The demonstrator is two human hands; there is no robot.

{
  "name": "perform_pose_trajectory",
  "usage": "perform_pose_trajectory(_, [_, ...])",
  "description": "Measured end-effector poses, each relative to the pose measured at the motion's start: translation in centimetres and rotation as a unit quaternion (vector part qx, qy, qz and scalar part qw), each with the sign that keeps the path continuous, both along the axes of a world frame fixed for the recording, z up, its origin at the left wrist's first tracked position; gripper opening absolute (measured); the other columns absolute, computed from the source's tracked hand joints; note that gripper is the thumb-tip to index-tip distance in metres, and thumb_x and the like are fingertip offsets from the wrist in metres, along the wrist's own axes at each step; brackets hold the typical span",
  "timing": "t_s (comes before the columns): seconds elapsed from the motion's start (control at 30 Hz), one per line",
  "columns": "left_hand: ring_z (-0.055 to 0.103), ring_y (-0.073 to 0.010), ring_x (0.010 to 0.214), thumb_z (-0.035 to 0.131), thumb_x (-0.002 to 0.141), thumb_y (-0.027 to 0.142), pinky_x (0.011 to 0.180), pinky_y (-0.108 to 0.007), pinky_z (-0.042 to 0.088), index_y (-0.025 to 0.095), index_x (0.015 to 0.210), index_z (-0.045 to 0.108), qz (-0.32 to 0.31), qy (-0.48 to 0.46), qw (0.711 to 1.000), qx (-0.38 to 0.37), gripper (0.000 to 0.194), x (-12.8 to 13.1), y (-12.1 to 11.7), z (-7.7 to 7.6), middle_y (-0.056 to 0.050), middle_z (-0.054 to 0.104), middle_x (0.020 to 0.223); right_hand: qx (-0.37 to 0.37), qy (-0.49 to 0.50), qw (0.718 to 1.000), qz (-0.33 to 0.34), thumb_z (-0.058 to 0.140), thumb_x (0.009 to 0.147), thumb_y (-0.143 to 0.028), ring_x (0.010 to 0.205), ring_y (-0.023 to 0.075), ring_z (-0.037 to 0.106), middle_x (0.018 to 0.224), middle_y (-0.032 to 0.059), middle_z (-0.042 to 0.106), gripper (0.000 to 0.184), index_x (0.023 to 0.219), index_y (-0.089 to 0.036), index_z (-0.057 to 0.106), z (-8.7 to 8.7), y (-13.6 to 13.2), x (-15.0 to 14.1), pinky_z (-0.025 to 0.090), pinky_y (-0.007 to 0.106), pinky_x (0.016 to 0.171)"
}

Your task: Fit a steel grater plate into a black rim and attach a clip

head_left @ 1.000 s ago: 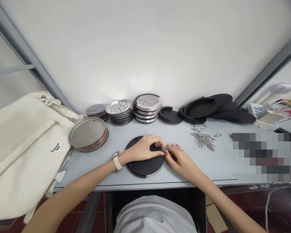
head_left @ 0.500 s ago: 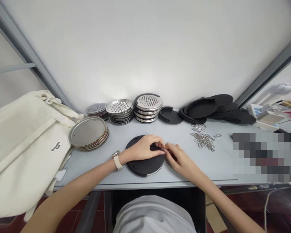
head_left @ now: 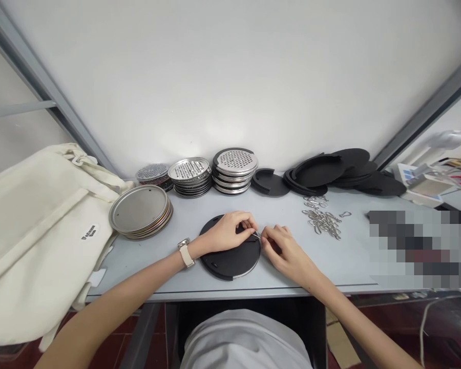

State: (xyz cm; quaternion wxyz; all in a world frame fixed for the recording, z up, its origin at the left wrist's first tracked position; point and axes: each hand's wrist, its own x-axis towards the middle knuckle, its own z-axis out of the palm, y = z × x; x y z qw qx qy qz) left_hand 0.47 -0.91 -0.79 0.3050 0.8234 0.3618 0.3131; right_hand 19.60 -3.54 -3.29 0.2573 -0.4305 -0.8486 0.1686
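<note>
A round black disc with a metal rim showing at its front edge lies on the grey table before me. My left hand, a watch on its wrist, rests on the disc with its fingers pinched at the disc's right edge. My right hand meets it there, fingers pinched on a small metal clip. Both hands are closed around that spot and the clip is mostly hidden.
A pile of loose metal clips lies to the right. Stacks of plain metal plates, perforated metal discs and black discs line the back. A cream cloth bag fills the left side.
Both hands stay at the disc's right edge. The fingers have shifted slightly and the disc has turned a little.
</note>
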Motion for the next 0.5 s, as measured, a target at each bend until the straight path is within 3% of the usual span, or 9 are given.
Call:
perform_pose_trajectory(0.33, [0.055,-0.0117,0.08,0.053,0.085,0.014,0.078,-0.025,0.045,0.017,0.086,0.061,0.001,0.026,0.998,0.049,0.009,-0.15,-0.16,-0.07,-0.001,0.056,0.085,-0.046,0.001,0.998,0.036,0.029,0.096,-0.023,0.069,0.0173,0.044,0.064,-0.0013,0.045,0.03,0.068,-0.021,0.034,0.12,0.29,0.14,0.037,0.034,0.073])
perform_pose_trajectory(0.4, [0.054,-0.0125,0.081,0.057,0.083,0.02,0.078,-0.025,0.045,0.017,0.086,0.06,-0.001,0.033,0.998,0.051,0.005,-0.19,-0.32,0.03,-0.001,0.056,0.086,-0.054,0.004,0.998,0.039,0.028,0.097,-0.024,0.07,0.0172,0.044,0.064,-0.0012,0.045,0.03,0.067,-0.021,0.035,0.23,0.26,0.17,0.037,0.034,0.074])
perform_pose_trajectory(0.5, [0.055,-0.0141,0.084,0.067,0.076,0.025,0.081,-0.027,0.045,0.017,0.087,0.06,-0.009,0.039,0.999,0.035,0.015,-0.23,-0.41,0.03,-0.002,0.056,0.089,-0.06,0.008,0.997,0.042,0.028,0.097,-0.024,0.07,0.0171,0.045,0.064,-0.0012,0.046,0.031,0.067,-0.021,0.037,0.29,0.22,0.24,0.038,0.035,0.074])
